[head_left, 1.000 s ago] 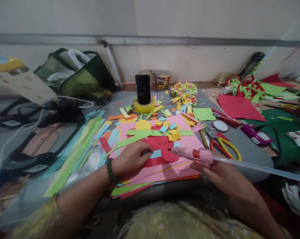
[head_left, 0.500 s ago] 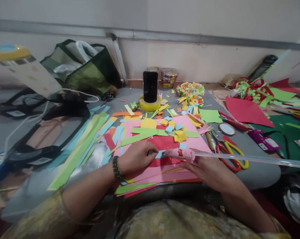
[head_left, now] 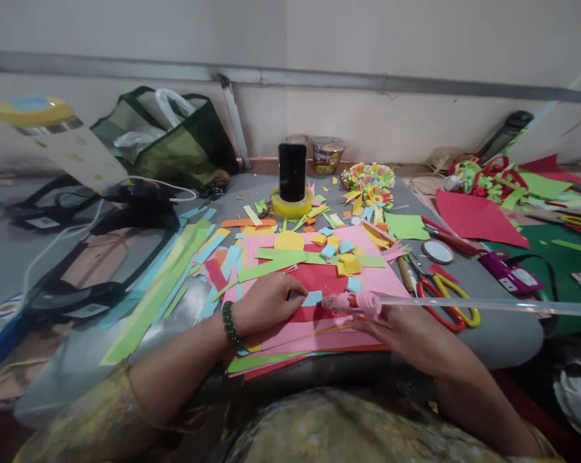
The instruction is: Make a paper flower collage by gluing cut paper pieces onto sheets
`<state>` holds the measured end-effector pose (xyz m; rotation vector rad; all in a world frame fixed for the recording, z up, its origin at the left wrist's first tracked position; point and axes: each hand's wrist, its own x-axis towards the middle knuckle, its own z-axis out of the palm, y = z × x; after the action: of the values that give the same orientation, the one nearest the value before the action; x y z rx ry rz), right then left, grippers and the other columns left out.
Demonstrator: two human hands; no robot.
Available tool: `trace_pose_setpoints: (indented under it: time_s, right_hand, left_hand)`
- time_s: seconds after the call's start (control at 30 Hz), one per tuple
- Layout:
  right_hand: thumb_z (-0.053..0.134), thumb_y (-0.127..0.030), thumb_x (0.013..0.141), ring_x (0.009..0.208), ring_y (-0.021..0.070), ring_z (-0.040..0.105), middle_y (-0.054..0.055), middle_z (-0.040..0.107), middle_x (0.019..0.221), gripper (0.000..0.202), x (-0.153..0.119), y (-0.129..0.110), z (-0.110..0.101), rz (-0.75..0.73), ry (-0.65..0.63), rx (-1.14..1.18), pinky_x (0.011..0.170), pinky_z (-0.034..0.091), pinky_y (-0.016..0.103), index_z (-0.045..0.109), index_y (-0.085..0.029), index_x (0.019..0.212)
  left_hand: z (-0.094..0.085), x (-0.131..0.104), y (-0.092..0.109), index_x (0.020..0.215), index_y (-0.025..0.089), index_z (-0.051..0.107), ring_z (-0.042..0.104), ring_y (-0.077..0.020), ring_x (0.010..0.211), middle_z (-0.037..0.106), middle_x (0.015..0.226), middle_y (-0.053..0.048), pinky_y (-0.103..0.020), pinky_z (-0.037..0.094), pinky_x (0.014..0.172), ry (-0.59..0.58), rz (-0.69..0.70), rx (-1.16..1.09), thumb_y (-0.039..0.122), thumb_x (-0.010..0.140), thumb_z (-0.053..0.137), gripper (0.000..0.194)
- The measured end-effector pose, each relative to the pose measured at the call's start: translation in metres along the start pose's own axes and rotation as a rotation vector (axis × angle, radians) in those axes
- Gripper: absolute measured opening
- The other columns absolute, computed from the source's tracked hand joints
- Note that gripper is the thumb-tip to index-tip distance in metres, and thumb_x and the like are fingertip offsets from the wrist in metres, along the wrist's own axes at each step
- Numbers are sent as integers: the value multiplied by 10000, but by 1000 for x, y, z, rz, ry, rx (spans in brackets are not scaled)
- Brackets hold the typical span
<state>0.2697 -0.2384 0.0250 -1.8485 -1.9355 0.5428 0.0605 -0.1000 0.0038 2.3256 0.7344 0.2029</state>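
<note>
My right hand point(head_left: 391, 325) is wrapped round a pink hot glue gun point(head_left: 355, 301), from whose back a long clear glue stick point(head_left: 493, 307) runs out to the right. The gun's nozzle points left, close by the right end of a small light blue paper strip point(head_left: 312, 298). Thumb and fingers of my left hand point(head_left: 273, 297) pinch the strip's left end over red paper point(head_left: 314, 313). Under both hands lies a stack of pink sheets point(head_left: 280, 342). Folded yellow paper pieces point(head_left: 349, 264) and green strips point(head_left: 271, 267) rest beyond my fingers.
A phone point(head_left: 293, 172) stands on a yellow tape roll point(head_left: 291, 204) at the back. Red and yellow-handled scissors point(head_left: 447, 302), a round white disc point(head_left: 437, 251) and a purple device point(head_left: 511, 271) lie right. Long green strips point(head_left: 150, 302) and black frames point(head_left: 107, 283) lie left; a ruffled paper flower point(head_left: 370, 183) sits behind.
The glue gun's nozzle has drawn slightly right, away from the blue strip, so more of the strip shows. My left hand keeps its pinch. The whole view has shifted a little.
</note>
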Motion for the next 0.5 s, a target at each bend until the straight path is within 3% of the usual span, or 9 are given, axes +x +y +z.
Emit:
trace_pose_setpoints:
  time_s: [0.1, 0.5]
  right_hand:
    - [518, -460, 946, 869, 249, 703, 85, 763, 872, 331, 1, -1, 1, 92, -108, -2, 747, 507, 290, 766, -242, 961]
    - [552, -513, 907, 659, 195, 613, 73, 697, 700, 400, -1, -3, -2, 210, -140, -43, 625, 447, 265, 709, -182, 745]
  left_hand:
    - [0, -1, 0, 819, 208, 790, 653, -145, 668, 764, 746, -10, -228, 448, 683, 1, -1, 12, 100, 807, 550, 264]
    - [1, -1, -1, 788, 195, 775, 650, -143, 667, 765, 757, -16, -227, 459, 678, 15, 5, 17, 131, 803, 549, 236]
